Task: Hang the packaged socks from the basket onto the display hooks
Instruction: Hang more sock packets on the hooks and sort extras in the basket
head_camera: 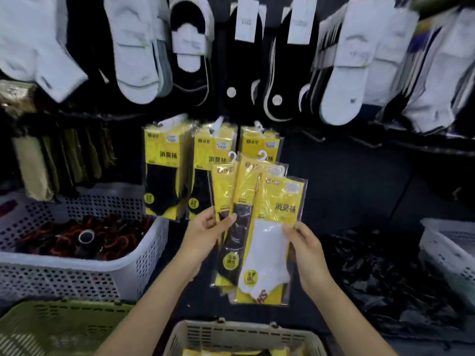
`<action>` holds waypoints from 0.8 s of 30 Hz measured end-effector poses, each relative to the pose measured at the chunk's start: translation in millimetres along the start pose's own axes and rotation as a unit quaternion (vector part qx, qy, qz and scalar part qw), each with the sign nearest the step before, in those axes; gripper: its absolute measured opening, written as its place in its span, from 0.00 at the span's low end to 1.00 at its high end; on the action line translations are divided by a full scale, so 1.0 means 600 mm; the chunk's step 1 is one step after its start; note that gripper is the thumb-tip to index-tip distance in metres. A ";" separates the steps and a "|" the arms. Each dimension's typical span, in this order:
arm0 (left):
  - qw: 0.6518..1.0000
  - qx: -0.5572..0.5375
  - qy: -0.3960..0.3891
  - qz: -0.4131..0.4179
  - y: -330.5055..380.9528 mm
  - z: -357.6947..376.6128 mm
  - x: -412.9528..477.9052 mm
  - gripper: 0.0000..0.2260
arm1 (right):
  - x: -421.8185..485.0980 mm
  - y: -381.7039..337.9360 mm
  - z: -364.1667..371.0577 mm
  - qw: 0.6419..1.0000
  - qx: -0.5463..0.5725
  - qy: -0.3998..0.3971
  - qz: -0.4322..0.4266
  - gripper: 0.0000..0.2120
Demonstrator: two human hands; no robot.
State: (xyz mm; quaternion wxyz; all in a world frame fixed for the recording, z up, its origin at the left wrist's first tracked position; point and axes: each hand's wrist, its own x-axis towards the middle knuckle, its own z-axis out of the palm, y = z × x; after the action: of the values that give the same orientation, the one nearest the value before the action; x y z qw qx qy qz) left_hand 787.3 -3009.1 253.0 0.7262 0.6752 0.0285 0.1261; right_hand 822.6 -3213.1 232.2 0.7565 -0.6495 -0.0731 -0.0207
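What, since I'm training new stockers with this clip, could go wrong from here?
1. The left hand holds several dark-sock packs fanned out, gripped only at one edge. One could slip and fall if the right hand pulls the white-sock pack free.
2. The hanging packs whose contents show hold dark socks, so the white-sock pack might land on the wrong hook.

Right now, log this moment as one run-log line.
left hand: holds dark-sock packs | right hand: pinches white-sock pack | display: three yellow stacks hanging | basket: packs remain
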 end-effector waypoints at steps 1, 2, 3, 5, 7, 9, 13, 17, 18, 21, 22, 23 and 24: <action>1.000 -0.002 0.016 0.013 0.012 -0.008 0.008 0.09 | 0.011 -0.008 -0.001 1.000 -0.003 0.013 -0.001 0.06; 0.999 0.002 0.033 0.029 0.023 -0.018 0.015 0.07 | 0.022 -0.016 -0.003 1.000 -0.009 0.024 -0.005 0.06; 0.997 0.011 0.054 0.045 0.035 -0.029 0.022 0.06 | 0.034 -0.024 -0.005 0.999 -0.013 0.033 -0.011 0.06; 0.992 0.025 0.097 0.072 0.058 -0.053 0.034 0.06 | 0.056 -0.039 -0.007 0.999 -0.016 0.041 -0.019 0.06; 0.988 0.026 0.121 0.089 0.079 -0.073 0.043 0.05 | 0.078 -0.053 -0.004 0.998 -0.022 0.045 -0.025 0.06; 0.985 0.020 0.137 0.103 0.095 -0.088 0.051 0.03 | 0.100 -0.069 0.003 0.998 -0.040 0.050 -0.029 0.06; 0.979 0.015 0.165 0.122 0.116 -0.107 0.063 0.04 | 0.145 -0.087 0.025 0.997 -0.043 0.052 -0.035 0.05; 0.977 0.006 0.179 0.113 0.120 -0.116 0.076 0.03 | 0.183 -0.084 0.053 0.996 -0.063 0.041 -0.037 0.05; 0.978 0.003 0.177 0.114 0.119 -0.117 0.078 0.02 | 0.192 -0.081 0.060 0.996 -0.070 0.042 -0.036 0.05; 0.978 0.006 0.169 0.119 0.117 -0.116 0.083 0.02 | 0.223 -0.070 0.076 0.994 -0.088 0.057 -0.024 0.05; 0.979 0.006 0.166 0.120 0.116 -0.116 0.086 0.02 | 0.234 -0.067 0.081 0.994 -0.085 0.063 -0.016 0.06; 0.979 0.007 0.165 0.120 0.115 -0.115 0.088 0.03 | 0.244 -0.065 0.085 0.994 -0.082 0.072 -0.005 0.06; 0.979 0.009 0.165 0.120 0.113 -0.115 0.090 0.03 | 0.255 -0.062 0.088 0.993 -0.079 0.084 0.010 0.08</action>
State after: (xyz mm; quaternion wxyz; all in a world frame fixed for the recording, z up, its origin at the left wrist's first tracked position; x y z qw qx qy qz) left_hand 815.4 -2926.3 321.3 0.6846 0.6503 0.0677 0.3222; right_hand 964.5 -3156.9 297.1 0.7068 -0.7036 -0.0014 -0.0734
